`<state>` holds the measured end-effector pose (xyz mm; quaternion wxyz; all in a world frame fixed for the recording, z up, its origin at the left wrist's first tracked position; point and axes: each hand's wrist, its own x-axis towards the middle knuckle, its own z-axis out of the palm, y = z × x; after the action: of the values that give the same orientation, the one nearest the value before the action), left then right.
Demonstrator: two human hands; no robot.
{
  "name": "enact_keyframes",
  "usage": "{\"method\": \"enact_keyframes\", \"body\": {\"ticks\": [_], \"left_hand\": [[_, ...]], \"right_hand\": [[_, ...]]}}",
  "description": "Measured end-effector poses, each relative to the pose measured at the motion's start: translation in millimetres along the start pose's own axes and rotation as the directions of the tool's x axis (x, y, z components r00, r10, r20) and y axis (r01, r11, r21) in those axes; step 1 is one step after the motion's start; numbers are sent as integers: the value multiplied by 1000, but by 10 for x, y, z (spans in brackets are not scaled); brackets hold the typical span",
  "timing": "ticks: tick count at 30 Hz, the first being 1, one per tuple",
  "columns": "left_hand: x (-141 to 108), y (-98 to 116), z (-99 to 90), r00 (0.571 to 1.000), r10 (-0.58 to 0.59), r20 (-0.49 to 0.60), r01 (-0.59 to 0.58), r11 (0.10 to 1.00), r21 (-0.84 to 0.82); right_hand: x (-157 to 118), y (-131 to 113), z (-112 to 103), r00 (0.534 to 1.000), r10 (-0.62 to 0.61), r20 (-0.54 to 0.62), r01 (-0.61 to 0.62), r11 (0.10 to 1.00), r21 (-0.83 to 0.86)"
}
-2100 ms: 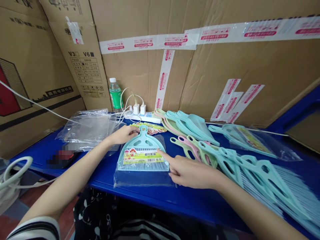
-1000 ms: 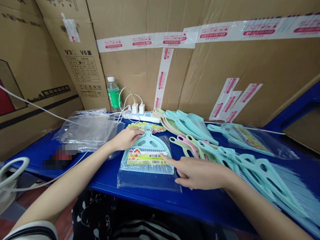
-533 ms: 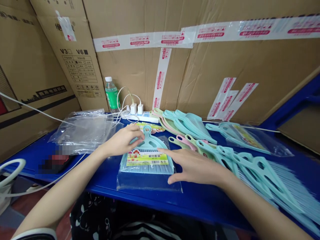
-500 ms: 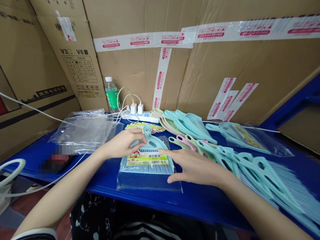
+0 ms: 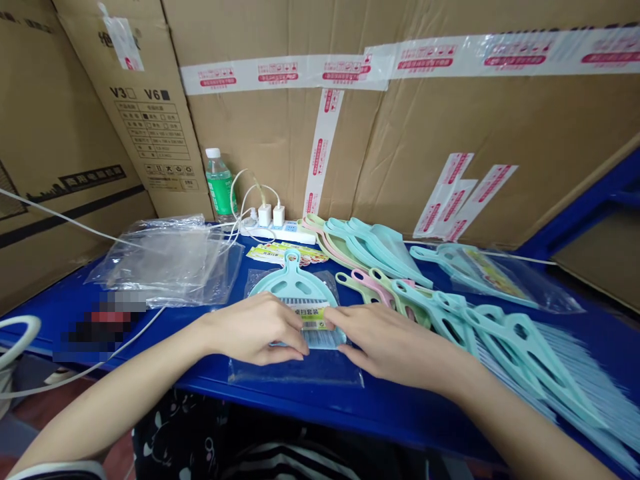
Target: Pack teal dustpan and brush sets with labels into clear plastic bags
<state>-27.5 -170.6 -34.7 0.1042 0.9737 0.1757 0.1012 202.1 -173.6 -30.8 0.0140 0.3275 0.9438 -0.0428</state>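
A light-blue dustpan (image 5: 294, 288) with a brush lies in a clear plastic bag (image 5: 300, 373) on the blue table, its handle pointing away from me. Across the bristles is a yellow-green label card (image 5: 315, 316). My left hand (image 5: 265, 328) rests over the left part of the dustpan and card, fingers bent and close together; what they grip is hidden. On the right edge of the card and dustpan is my right hand (image 5: 370, 333), its thumb below and fingers above, with a gap between them.
Several brushes (image 5: 530, 340) and dustpans (image 5: 370, 243) lie to the right and behind. A bagged set (image 5: 475, 270) is at the back right. Clear bags (image 5: 170, 260), a bottle (image 5: 220, 187), a power strip (image 5: 285, 231), label cards (image 5: 280, 252) and cables are left and behind.
My left hand has moved down from beside the handle to the lower left of the dustpan, over the card. My right hand has shifted slightly, its fingers now on the card's right edge.
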Motion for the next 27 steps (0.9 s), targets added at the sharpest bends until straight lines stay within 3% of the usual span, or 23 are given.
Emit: {"method": "enact_keyframes", "body": {"ticks": [12,22,27], "left_hand": [[-6,65,44,999,46,4,-46,981,187],[22,86,87,997,77,5,-75,937,342],[26,56,112,999,46,-11,-36,888,458]], "right_hand": [[8,-15,-94,994,78,76,-77,997,-13],[22,-17,-53,996,84,40,-81,995,-54],[73,-24,-12,997,72,4,-72,996,-61]]}}
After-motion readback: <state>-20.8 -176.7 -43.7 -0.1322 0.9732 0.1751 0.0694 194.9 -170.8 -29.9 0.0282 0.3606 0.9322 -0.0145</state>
